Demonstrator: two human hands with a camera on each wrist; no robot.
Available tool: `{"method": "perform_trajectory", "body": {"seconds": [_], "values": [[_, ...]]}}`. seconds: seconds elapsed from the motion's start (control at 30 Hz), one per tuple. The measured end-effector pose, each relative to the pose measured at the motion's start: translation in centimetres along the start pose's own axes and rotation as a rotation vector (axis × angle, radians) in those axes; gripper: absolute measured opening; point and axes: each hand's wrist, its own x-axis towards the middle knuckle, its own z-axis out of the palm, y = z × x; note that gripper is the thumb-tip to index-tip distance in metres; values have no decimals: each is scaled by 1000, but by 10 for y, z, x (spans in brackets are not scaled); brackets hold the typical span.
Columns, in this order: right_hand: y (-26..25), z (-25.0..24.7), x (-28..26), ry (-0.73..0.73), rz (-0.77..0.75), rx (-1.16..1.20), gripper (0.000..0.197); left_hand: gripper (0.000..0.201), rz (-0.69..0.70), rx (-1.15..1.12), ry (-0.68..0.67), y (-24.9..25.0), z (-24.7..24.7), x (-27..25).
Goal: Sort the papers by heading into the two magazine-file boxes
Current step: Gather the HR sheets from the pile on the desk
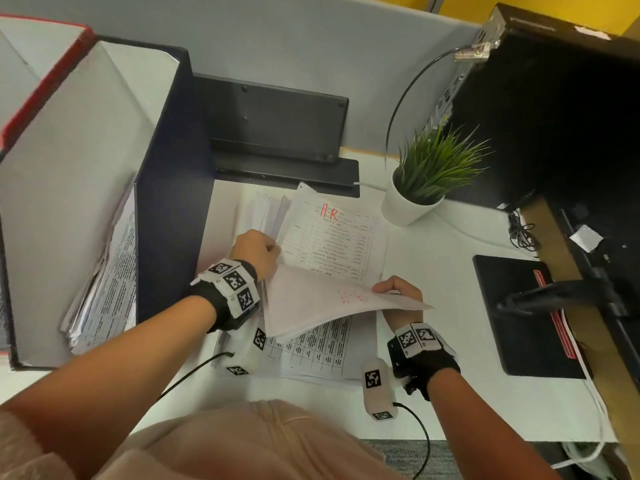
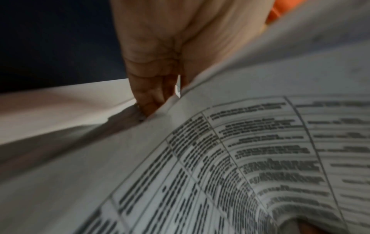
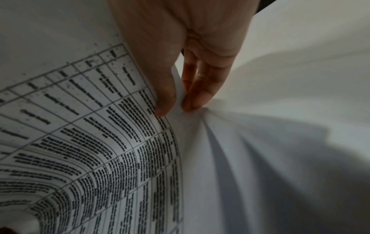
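Note:
A stack of printed papers (image 1: 311,355) lies mid-desk. Its exposed sheet (image 1: 332,237) carries a red "HR" heading. Both hands hold one table-printed sheet (image 1: 329,299) lifted and curled above the stack, with red writing showing faintly through its back. My left hand (image 1: 254,249) (image 2: 160,101) grips the sheet's (image 2: 220,142) left edge with curled fingers. My right hand (image 1: 398,289) (image 3: 176,107) pinches the sheet's (image 3: 100,126) right edge between thumb and fingers. At the left stand a navy file box (image 1: 173,168) holding papers (image 1: 107,282) and a red-edged file box (image 1: 41,81).
A potted plant (image 1: 426,181) stands right of the stack. A black keyboard (image 1: 277,123) leans at the back. A black computer case (image 1: 554,116) and a black pad (image 1: 519,313) are on the right, and the wrist-camera cables trail near the front edge.

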Motion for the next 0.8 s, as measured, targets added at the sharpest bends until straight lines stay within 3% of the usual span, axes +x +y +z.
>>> {"method": "perform_trajectory", "body": {"seconds": [0.1,0.17,0.27,0.4,0.5,0.57,0.67,0.8], "values": [[-3,2,0,-11,35,55,27,15,171,-121,211,-4,5,-8],[-2,0,2,-6,62,75,36,13,232,-193,293,-6,6,-12],[1,-3,8,10,70,-17,38,9,191,-317,221,-9,7,-14],[0,-5,7,11,138,-100,29,19,66,-559,72,-9,7,-17],[-2,-4,4,66,178,3,56,26,37,-595,14,-9,5,-20],[-2,-4,4,63,150,1,61,32,28,-637,-21,-8,4,-20],[-3,-4,4,36,155,-10,53,36,9,-674,-65,-7,3,-20],[-4,-4,1,28,123,-36,28,34,-59,-745,-74,-3,-3,-19]]}}
